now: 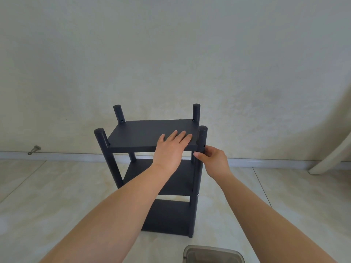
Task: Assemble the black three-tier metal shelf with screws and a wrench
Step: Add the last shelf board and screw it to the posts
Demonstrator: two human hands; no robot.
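The black three-tier shelf (140, 133) stands upright on the tiled floor before a pale wall, its round posts rising above the top board. My left hand (171, 147) lies flat on the top board near its front right corner, fingers straight. My right hand (212, 158) is at the front right post (201, 141), just below the top board, thumb and fingers curled against the post at a small screw hole. Whether it pinches a screw or tool I cannot tell. The middle and bottom boards show below, partly hidden by my left forearm.
A grey plastic container (212, 254) sits on the floor at the bottom edge, right of centre. A metal doorstop (34, 149) sticks out of the baseboard at far left. A pale curved furniture leg (330, 154) stands at far right.
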